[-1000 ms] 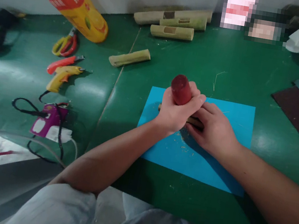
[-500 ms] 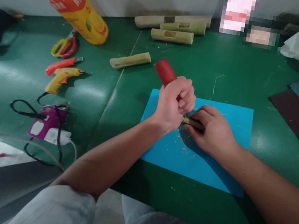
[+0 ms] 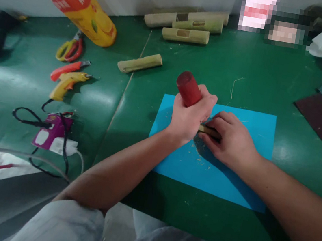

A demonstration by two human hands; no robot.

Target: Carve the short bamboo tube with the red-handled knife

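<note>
My left hand (image 3: 187, 119) is wrapped round the thick red handle (image 3: 188, 88) of a tool; its working end is hidden below the fist. Between the thumb and fingers of my right hand (image 3: 233, 139) a short, narrow bamboo piece (image 3: 210, 132) is pinned down, most of it covered. Its near end meets the underside of my left hand. Both hands work over a blue sheet (image 3: 169, 159) strewn with small shavings (image 3: 200, 161).
Several cut bamboo tubes (image 3: 185, 36) lie at the back, and one bamboo piece (image 3: 139, 63) lies nearer. On the left are a yellow-orange bottle (image 3: 93, 23), scissors (image 3: 70, 50), a red-handled cutter (image 3: 67, 70), a yellow glue gun (image 3: 68, 84) and a purple power strip (image 3: 55, 123) with cables.
My left fist has rotated, and the red handle has swung right and down, its end now tipped more towards me. My right hand and the bamboo piece have hardly moved.
</note>
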